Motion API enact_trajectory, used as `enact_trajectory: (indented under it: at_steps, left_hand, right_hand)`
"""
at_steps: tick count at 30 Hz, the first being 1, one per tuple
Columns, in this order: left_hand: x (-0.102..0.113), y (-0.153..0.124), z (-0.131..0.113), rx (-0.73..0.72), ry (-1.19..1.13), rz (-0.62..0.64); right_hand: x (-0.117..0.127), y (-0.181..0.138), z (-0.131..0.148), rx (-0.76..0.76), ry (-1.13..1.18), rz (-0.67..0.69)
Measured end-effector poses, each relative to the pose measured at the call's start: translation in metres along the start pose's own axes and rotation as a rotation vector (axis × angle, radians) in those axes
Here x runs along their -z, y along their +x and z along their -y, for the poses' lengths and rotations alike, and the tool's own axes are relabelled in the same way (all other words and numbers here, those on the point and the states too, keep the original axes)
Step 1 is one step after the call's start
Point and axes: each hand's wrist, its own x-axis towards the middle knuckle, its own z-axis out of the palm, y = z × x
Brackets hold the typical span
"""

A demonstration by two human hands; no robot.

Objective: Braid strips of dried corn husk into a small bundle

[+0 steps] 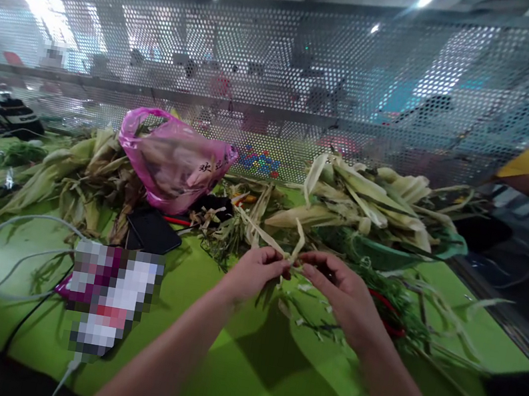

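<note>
My left hand (256,273) and my right hand (334,283) meet above the green table (273,389), fingers pinched. Between them they hold pale corn husk strips (297,238), which fold and cross at the fingertips, with loose ends sticking up and to the left. Whether the strips are knotted there I cannot tell. Behind my hands lies a bunch of small dried husk pieces (224,239). To the right of my right hand are thin green strands (408,310) and part of a red-handled tool (390,313), mostly covered by them.
Corn husks fill a green basket (444,245) at the back right. A pink plastic bag (173,162) stands at the back left beside more husks (80,174). A dark phone (153,231), a blurred-out device (118,302) and white cables (12,217) lie left. A perforated metal screen (264,76) stands behind.
</note>
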Motion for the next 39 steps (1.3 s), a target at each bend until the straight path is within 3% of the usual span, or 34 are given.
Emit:
enact_trajectory:
  at_steps: [4, 9, 13, 16, 20, 26, 34, 36, 39]
  left_hand:
    - [-0.008, -0.004, 0.0, -0.016, 0.098, 0.127]
    - [-0.013, -0.007, -0.003, 0.0, 0.117, 0.187]
    - [-0.008, -0.005, 0.0, -0.034, 0.215, 0.167]
    - [-0.006, -0.001, 0.007, -0.099, 0.395, 0.123]
    - [-0.007, 0.001, 0.017, -0.159, 0.524, 0.154]
    - [-0.013, -0.002, 0.014, -0.154, 0.462, 0.216]
    - [-0.017, -0.006, 0.016, -0.043, 0.43, 0.199]
    - [-0.018, -0.006, 0.014, -0.023, 0.36, 0.195]
    - [-0.016, -0.005, 0.008, -0.001, 0.237, 0.115]
  right_hand:
    - [-0.004, 0.001, -0.006, -0.01, 0.165, -0.018]
    - [-0.005, 0.003, -0.012, -0.002, 0.219, -0.127]
    - [0.0, 0.001, -0.007, 0.072, -0.029, -0.229]
    - [0.003, -0.002, -0.003, 0.239, -0.251, -0.302]
    - [0.0, -0.001, -0.003, 0.473, -0.4, -0.169]
    - [-0.002, 0.002, -0.009, 0.429, -0.308, -0.086]
    - [-0.014, -0.001, -0.007, 0.446, -0.278, -0.029]
    - [-0.013, -0.002, -0.005, 0.451, -0.272, -0.069]
    - [-0.007, -0.004, -0.001, 0.437, -0.264, -0.233]
